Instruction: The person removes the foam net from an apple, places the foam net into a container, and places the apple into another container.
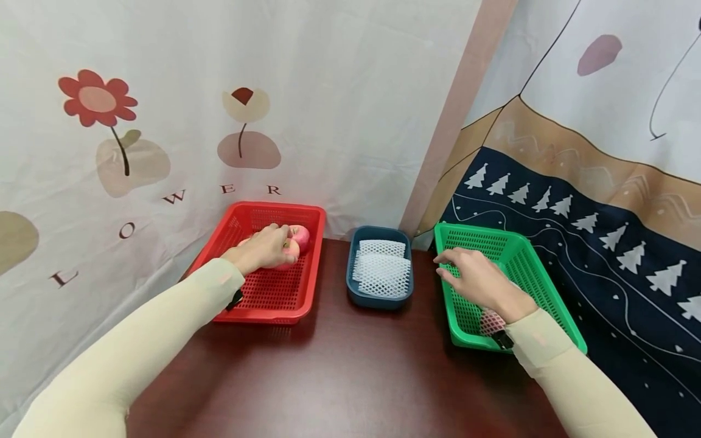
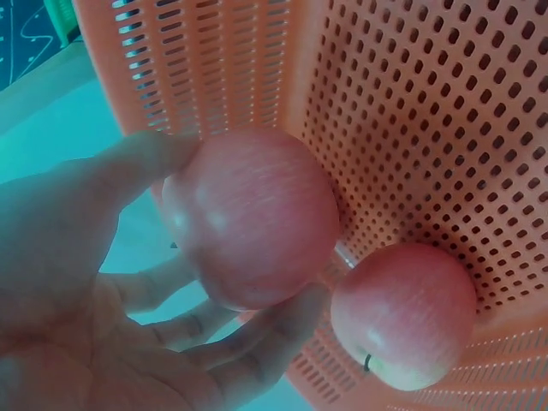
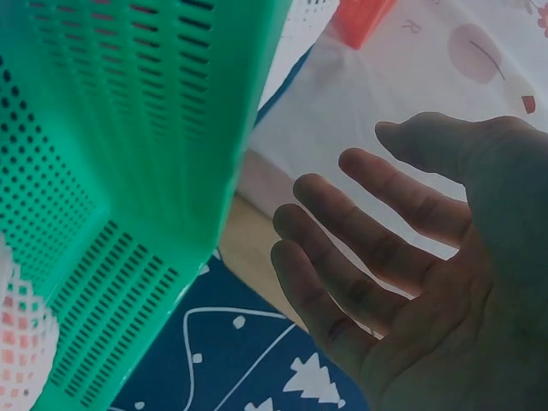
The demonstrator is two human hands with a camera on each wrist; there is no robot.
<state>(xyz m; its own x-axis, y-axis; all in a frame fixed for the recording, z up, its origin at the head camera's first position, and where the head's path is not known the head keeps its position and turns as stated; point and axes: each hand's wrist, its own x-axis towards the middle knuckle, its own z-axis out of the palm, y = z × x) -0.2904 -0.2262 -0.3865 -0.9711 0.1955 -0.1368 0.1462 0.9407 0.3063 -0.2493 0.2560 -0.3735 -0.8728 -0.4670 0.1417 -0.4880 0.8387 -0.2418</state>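
At the red basket [image 1: 274, 307], my left hand [image 1: 265, 246] grips a red apple [image 2: 257, 214], thumb on one side and fingers curled under the other. Beside it lies a second apple [image 2: 407, 312], stem showing, against the perforated basket wall; the head view also has a pink apple [image 1: 299, 236] just past my fingers. My right hand [image 1: 482, 277] hovers over the near left part of the green basket [image 1: 539, 277], fingers spread and holding nothing. A fruit in white foam netting [image 3: 24, 342] sits in that basket, partly hidden by my right wrist in the head view.
Between the two baskets stands a small dark blue tub [image 1: 380, 303] with white foam net sleeves [image 1: 383, 274] stacked in it. All three containers are on a dark reddish-brown table [image 1: 356, 365]. Printed curtains [image 1: 356, 121] hang close behind and to the sides.
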